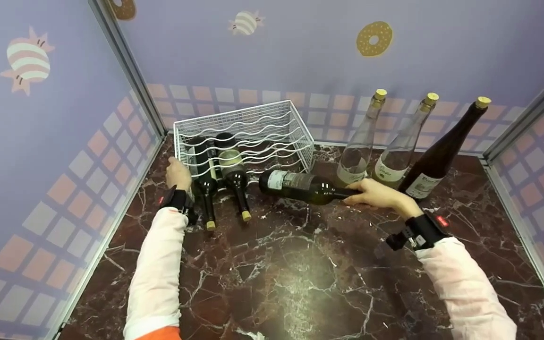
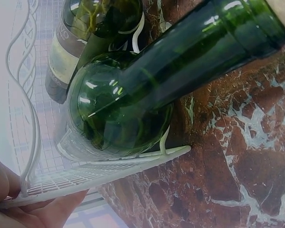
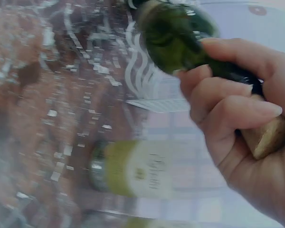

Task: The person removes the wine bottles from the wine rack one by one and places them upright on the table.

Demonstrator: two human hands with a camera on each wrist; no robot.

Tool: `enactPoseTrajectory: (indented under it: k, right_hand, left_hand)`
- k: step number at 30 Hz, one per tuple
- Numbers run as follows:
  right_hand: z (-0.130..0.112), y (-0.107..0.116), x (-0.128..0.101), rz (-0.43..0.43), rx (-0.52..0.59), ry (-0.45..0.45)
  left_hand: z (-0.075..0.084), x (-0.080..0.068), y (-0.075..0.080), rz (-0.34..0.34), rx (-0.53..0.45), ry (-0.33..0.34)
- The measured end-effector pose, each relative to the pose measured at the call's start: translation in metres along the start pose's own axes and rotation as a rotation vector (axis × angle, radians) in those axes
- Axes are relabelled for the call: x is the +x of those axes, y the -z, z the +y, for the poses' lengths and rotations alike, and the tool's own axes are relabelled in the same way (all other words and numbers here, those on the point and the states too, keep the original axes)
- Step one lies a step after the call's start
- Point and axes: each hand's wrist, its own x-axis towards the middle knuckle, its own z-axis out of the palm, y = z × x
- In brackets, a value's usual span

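Observation:
My right hand (image 1: 377, 193) grips the neck of a dark green wine bottle (image 1: 300, 186) that lies sideways just above the marble table, its base towards the white wire rack (image 1: 272, 123). The right wrist view shows my fingers (image 3: 228, 111) curled round that neck, with the cork (image 3: 266, 137) against my palm. My left hand (image 1: 178, 173) holds the rack's front left corner; in the left wrist view my fingers (image 2: 42, 213) pinch the wire edge (image 2: 109, 168). Two dark bottles (image 1: 205, 175) (image 1: 234, 172) lie in the rack, necks pointing at me.
Three tall bottles stand upright at the back right: two clear ones (image 1: 359, 151) (image 1: 402, 151) and a brown one (image 1: 439, 151). Purple patterned walls (image 1: 40, 141) close in the table on the left, back and right. The marble table (image 1: 291, 274) stretches towards me.

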Motion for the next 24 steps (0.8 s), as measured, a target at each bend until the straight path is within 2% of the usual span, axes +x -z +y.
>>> enactPoseTrajectory:
  k: [12, 17, 24]
  right_hand:
    - [-0.053, 0.033, -0.009, -0.023, -0.485, 0.035]
    - [-0.072, 0.042, -0.007, -0.035, -0.572, 0.011]
    - [-0.088, 0.048, -0.007, -0.075, -0.580, -0.031]
  left_hand:
    - [-0.001, 0.002, -0.002, 0.004, 0.014, -0.008]
    - [-0.001, 0.002, 0.003, -0.044, 0.005, -0.006]
    - [0.006, -0.002, 0.009, -0.096, -0.005, 0.042]
